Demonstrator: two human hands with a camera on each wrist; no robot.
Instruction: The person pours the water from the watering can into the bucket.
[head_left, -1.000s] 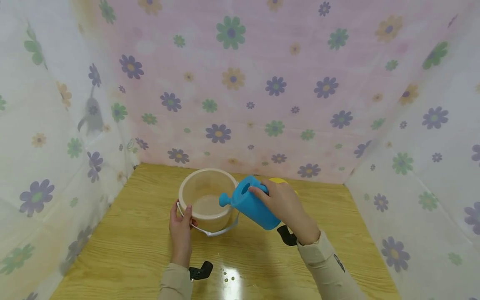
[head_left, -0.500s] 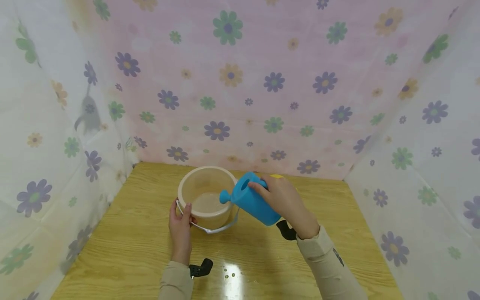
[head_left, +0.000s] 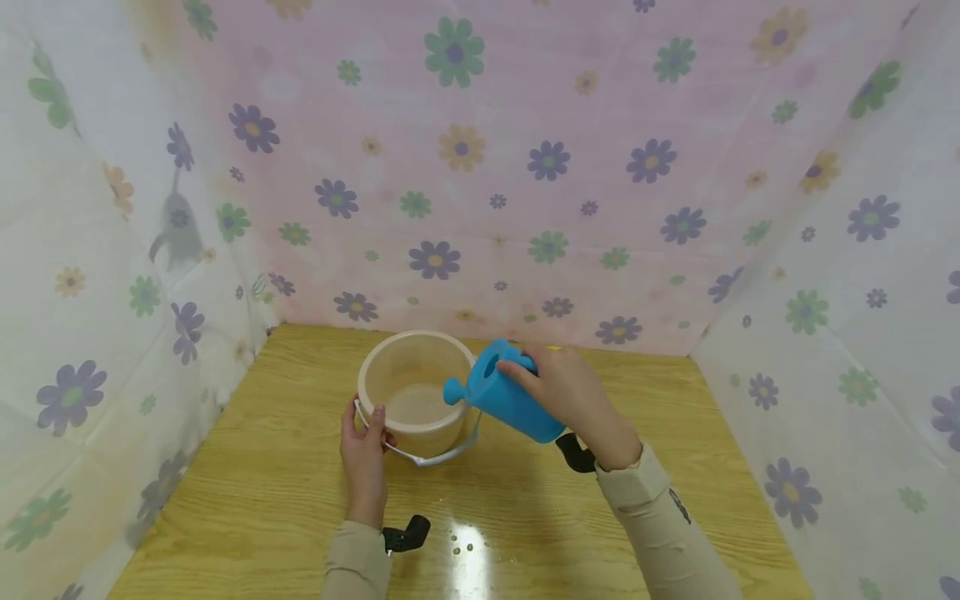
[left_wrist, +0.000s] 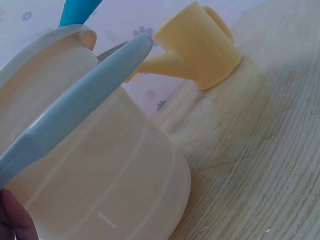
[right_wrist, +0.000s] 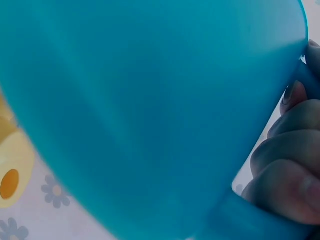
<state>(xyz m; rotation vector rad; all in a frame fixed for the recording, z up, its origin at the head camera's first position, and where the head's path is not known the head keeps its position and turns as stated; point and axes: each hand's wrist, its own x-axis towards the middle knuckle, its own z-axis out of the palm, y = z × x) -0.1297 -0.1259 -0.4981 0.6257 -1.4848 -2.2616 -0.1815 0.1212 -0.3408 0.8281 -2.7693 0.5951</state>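
Note:
My left hand grips the near left side of a beige bucket, thumb over its rim. The bucket stands on the table, its pale handle hanging down in front. A blue watering can is tilted left in the air, its round spout head over the bucket's right rim. My right hand holds this can by its handle, and the right wrist view shows the fingers curled round it. No stream from the spout is discernible. Whether the bucket contains water, I cannot tell.
A yellow watering can stands on the wooden table, mostly hidden behind my right hand in the head view. Several small greenish bits and droplets lie near the front. Flower-patterned sheets enclose the table at the back and sides.
The blue watering can has tipped a little more, its base rising slightly. My right hand now covers more of the yellow watering can. My left hand keeps its grip on the bucket.

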